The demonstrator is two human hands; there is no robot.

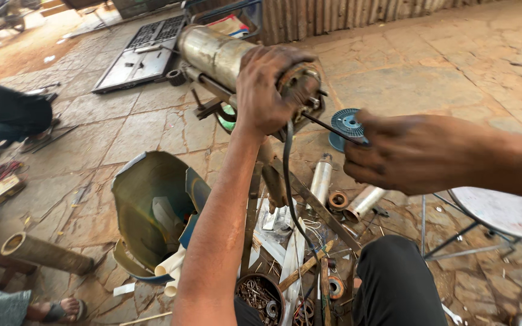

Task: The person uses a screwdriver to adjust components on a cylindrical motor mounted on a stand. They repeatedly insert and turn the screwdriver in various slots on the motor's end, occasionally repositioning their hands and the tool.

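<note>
My left hand [268, 90] is wrapped over the end of a steel motor cylinder [215, 53], fingers clamped on its rim, the cylinder lying raised on a metal stand above the stone floor [442, 66]. My right hand [415, 154] has its fingers pinched together on a thin dark rod [327, 128] poking into that end. A black cable [289, 181] hangs below.
</note>
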